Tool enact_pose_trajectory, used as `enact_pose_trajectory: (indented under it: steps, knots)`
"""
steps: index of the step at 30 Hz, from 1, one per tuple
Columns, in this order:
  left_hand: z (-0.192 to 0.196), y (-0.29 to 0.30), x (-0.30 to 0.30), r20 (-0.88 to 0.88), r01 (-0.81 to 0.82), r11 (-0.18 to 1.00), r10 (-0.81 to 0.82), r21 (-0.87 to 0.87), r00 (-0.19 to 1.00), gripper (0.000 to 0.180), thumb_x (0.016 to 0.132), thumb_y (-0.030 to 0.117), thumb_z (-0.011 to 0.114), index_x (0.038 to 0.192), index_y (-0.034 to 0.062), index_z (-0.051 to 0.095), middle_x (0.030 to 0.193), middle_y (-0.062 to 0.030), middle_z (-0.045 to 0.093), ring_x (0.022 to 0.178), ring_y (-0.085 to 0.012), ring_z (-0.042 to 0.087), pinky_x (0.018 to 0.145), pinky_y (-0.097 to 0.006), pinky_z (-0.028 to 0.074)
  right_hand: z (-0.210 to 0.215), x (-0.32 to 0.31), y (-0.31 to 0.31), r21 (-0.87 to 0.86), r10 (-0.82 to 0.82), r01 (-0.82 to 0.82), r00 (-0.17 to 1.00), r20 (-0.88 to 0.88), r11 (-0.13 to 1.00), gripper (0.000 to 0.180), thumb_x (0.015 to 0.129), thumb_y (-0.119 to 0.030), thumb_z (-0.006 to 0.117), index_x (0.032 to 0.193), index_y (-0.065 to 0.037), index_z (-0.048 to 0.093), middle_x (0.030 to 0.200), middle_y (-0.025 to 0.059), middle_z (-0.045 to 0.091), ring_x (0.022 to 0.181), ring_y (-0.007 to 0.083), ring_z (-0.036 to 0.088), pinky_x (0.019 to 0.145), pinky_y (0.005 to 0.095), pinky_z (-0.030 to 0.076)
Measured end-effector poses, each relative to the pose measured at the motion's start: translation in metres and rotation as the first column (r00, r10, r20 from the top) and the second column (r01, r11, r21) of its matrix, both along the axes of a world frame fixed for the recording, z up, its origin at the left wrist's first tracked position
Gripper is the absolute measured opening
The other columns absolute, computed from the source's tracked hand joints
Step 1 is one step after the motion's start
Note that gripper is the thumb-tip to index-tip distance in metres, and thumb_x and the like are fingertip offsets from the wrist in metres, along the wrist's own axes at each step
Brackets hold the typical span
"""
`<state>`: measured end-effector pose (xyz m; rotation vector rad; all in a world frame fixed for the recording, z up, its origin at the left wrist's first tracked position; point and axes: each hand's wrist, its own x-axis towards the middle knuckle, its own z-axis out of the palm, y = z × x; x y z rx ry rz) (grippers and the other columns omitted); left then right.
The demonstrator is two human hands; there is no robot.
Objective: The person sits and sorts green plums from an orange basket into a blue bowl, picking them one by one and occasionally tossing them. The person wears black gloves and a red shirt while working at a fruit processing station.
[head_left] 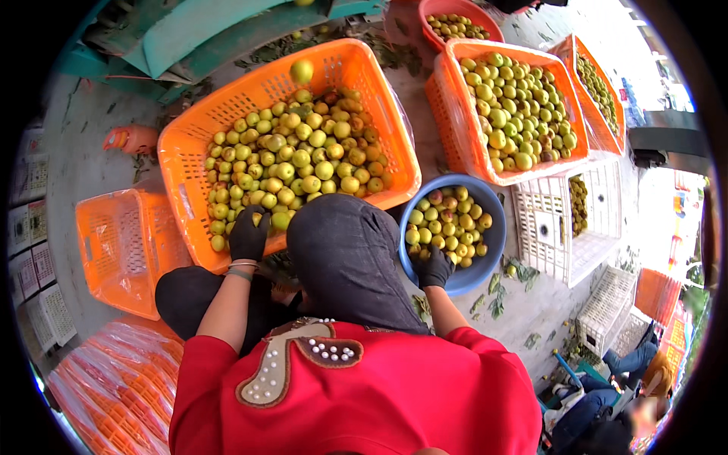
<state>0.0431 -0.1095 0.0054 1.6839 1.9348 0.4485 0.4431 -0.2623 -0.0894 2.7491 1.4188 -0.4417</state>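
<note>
background cartons [50, 315], perhaps printed; gloved hands [249, 236] [434, 269] touch fruit [301, 158].

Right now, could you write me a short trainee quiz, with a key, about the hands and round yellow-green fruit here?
1. Choose: the right hand reaches into (a) a white rectangular plastic crate; (b) a round blue plastic basin.
2. True or false: the round reddish plastic basin is empty.
3. Complete: the ____ hand is at a large rectangular orange plastic crate.

Key: 1. b. 2. False; it holds fruit. 3. Left hand.
</note>
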Motion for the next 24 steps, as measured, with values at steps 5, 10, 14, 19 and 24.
enact_pose_trajectory:
  steps: [5,10,14,19,24]
  knots:
    - [-0.009,-0.006,-0.015,0.085,0.031,0.999,-0.027,-0.042,0.996,0.023,0.085,0.026,0.06,0.093,0.005,0.058,0.093,-0.0151,0.061,0.089,-0.0354,0.058,0.077,-0.041,0.045,-0.007,0.016,-0.041,0.079,0.033,-0.032,0.999,-0.012,0.996,0.046,0.079,-0.042,0.062,0.114,-0.012,0.061,0.108,0.0122,0.061,0.101,0.0304,0.056,0.091,0.039,0.043]
    - [0.0,-0.006,-0.003,0.115,0.001,0.999,0.004,-0.046,0.993,0.024,0.086,0.027,0.058,0.094,0.0049,0.059,0.092,-0.0157,0.063,0.087,-0.0348,0.059,0.076,-0.04,0.045,-0.029,0.047,-0.064,0.039,-0.143,0.153,0.973,-0.182,0.987,0.047,0.08,-0.025,0.055,0.123,-0.008,0.053,0.109,0.0192,0.06,0.102,0.0353,0.056,0.092,0.042,0.043]
    - [-0.005,-0.005,-0.004,0.103,0.03,0.999,-0.029,-0.017,0.994,0.025,0.086,0.029,0.056,0.093,0.0056,0.059,0.091,-0.0158,0.064,0.086,-0.0348,0.06,0.075,-0.039,0.045,-0.057,0.068,-0.051,-0.045,-0.226,0.224,0.921,-0.316,0.974,0.05,0.071,-0.036,0.066,0.111,-0.007,0.06,0.1,0.0185,0.065,0.095,0.0331,0.061,0.085,0.0399,0.046]
    - [-0.004,-0.004,-0.001,0.059,0.074,0.997,-0.075,0.026,0.995,0.025,0.086,0.03,0.057,0.092,0.0057,0.058,0.09,-0.0158,0.062,0.086,-0.0343,0.06,0.074,-0.039,0.045,-0.043,0.067,-0.027,-0.221,-0.324,0.261,0.884,-0.337,0.94,0.057,0.068,-0.046,0.07,0.109,-0.008,0.062,0.1,0.0159,0.067,0.095,0.0307,0.063,0.085,0.0398,0.046]
    - [-0.009,-0.01,-0.01,0.065,0.024,0.999,-0.026,0.031,0.998,0.022,0.083,0.027,0.059,0.091,0.0066,0.058,0.091,-0.0155,0.06,0.086,-0.0355,0.058,0.075,-0.041,0.045,0.017,0.101,-0.016,-0.088,-0.157,0.131,0.771,-0.617,0.988,0.051,0.068,-0.033,0.073,0.109,-0.004,0.062,0.097,0.0152,0.067,0.082,0.0286,0.064,0.075,0.0364,0.05]
